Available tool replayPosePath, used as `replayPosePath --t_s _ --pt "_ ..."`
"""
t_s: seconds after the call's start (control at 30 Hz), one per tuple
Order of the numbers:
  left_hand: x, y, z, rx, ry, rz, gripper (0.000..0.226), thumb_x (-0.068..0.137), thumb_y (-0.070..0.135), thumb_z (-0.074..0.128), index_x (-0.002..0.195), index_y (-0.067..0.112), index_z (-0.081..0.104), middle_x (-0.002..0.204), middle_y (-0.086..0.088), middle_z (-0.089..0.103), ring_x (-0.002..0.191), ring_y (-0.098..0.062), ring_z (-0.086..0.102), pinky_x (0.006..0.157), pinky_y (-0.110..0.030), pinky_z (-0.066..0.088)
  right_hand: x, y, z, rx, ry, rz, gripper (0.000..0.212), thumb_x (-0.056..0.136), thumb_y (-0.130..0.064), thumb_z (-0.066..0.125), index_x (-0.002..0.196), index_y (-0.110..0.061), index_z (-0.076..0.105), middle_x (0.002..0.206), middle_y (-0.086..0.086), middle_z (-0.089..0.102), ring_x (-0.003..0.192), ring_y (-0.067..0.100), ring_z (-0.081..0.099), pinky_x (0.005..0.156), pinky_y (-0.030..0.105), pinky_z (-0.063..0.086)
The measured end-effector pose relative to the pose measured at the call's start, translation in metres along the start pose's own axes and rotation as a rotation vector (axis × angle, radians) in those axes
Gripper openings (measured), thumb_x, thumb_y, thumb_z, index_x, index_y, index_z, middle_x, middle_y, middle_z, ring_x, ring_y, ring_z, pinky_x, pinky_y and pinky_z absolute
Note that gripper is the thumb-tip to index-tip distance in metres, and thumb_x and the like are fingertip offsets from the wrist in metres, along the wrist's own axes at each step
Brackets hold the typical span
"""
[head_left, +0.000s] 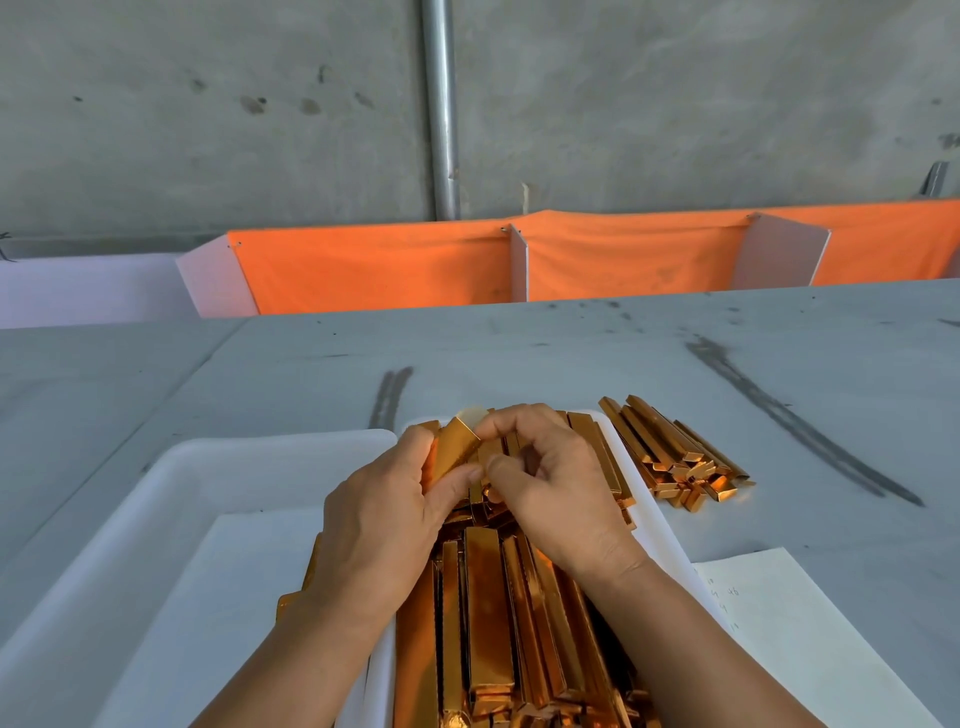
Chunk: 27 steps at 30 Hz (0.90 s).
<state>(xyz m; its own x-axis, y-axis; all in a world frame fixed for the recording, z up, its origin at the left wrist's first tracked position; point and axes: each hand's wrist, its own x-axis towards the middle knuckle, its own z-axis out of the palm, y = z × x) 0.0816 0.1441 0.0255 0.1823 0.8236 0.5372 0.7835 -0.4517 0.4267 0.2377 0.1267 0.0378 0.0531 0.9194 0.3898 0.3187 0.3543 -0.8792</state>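
While the left hand grips a gold box, the right hand pinches its flap above the white tray.

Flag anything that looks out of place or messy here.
A loose heap of gold boxes lies on the table, outside the white tray, fanned with near ends gaping. The gold box that the left hand and right hand pinch has its far flap open. Dark streaks mark the table.
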Motion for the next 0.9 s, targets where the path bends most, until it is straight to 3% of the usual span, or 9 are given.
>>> replayPosePath --t_s 0.13,0.23,0.27,0.33,0.37,0.43,0.6,0.77,0.9 --pt "-0.002 0.001 0.001 0.019 -0.038 0.046 0.053 0.072 0.078 0.028 0.091 0.031 0.042 0.061 0.014 0.044 0.054 -0.005 0.049 0.051 -0.017 0.031 0.003 0.002 -0.002 -0.011 -0.032 0.060 0.023 0.081 -0.011 0.055 0.077 -0.032 0.065 0.095 -0.015 0.057 0.084 0.007 0.059 0.072 0.022 0.051" --pt "-0.002 0.001 0.001 0.007 -0.055 0.066 0.053 0.072 0.080 0.032 0.091 0.032 0.045 0.059 0.013 0.045 0.053 -0.005 0.048 0.049 -0.016 0.031 0.004 0.002 -0.006 -0.032 -0.026 0.052 0.021 0.076 -0.022 0.045 0.074 -0.029 0.065 0.085 -0.019 0.059 0.084 0.002 0.058 0.066 0.012 0.044" --pt "-0.002 0.001 0.001 0.007 -0.059 0.068 0.053 0.072 0.079 0.033 0.091 0.032 0.046 0.059 0.012 0.045 0.052 -0.005 0.048 0.049 -0.016 0.031 0.004 0.003 -0.007 -0.028 -0.023 0.036 0.022 0.080 -0.022 0.046 0.076 -0.030 0.066 0.081 -0.018 0.061 0.077 0.004 0.059 0.060 0.015 0.044" --pt "-0.002 0.001 0.001 0.013 -0.067 0.071 0.054 0.072 0.079 0.033 0.092 0.031 0.047 0.059 0.011 0.045 0.052 -0.007 0.049 0.049 -0.016 0.033 0.003 0.004 -0.007 -0.010 0.000 0.009 0.027 0.093 -0.016 0.048 0.082 -0.033 0.066 0.075 -0.008 0.065 0.065 0.020 0.059 0.053 0.033 0.048" --pt "-0.002 0.001 0.001 0.016 -0.073 0.071 0.054 0.072 0.079 0.034 0.092 0.031 0.046 0.059 0.011 0.045 0.052 -0.007 0.049 0.049 -0.017 0.033 0.003 0.004 -0.007 -0.003 0.018 0.004 0.028 0.097 -0.014 0.051 0.085 -0.034 0.067 0.075 -0.004 0.066 0.066 0.028 0.060 0.056 0.042 0.051" --pt "-0.002 0.000 0.001 0.020 -0.084 0.070 0.051 0.073 0.079 0.034 0.091 0.032 0.044 0.059 0.012 0.044 0.052 -0.007 0.049 0.050 -0.016 0.032 0.004 0.004 -0.006 0.008 0.048 -0.001 0.022 0.097 -0.016 0.058 0.092 -0.035 0.067 0.078 0.000 0.068 0.069 0.029 0.063 0.062 0.046 0.056" --pt "-0.003 -0.001 0.002 0.013 -0.111 0.065 0.049 0.072 0.080 0.031 0.089 0.035 0.040 0.062 0.013 0.046 0.054 -0.006 0.051 0.052 -0.016 0.035 0.004 0.006 -0.009 0.015 0.058 -0.013 0.014 0.091 -0.017 0.069 0.092 -0.030 0.073 0.082 -0.002 0.070 0.075 0.021 0.065 0.071 0.038 0.058" --pt "-0.002 -0.001 0.003 0.011 -0.114 0.065 0.049 0.072 0.079 0.032 0.091 0.035 0.041 0.063 0.016 0.045 0.056 -0.004 0.050 0.053 -0.014 0.032 0.006 0.004 -0.010 -0.103 0.094 -0.065 0.013 0.089 -0.015 0.072 0.084 -0.027 0.073 0.086 -0.012 0.064 0.074 0.004 0.059 0.066 0.016 0.049" --pt "-0.003 0.000 0.002 -0.021 -0.105 0.066 0.048 0.074 0.076 0.035 0.087 0.031 0.043 0.062 0.015 0.045 0.055 -0.006 0.050 0.052 -0.014 0.032 0.005 0.003 -0.012 -0.077 0.043 -0.019 0.011 0.092 -0.021 0.067 0.087 -0.028 0.073 0.084 -0.011 0.067 0.073 0.005 0.063 0.064 0.015 0.051"
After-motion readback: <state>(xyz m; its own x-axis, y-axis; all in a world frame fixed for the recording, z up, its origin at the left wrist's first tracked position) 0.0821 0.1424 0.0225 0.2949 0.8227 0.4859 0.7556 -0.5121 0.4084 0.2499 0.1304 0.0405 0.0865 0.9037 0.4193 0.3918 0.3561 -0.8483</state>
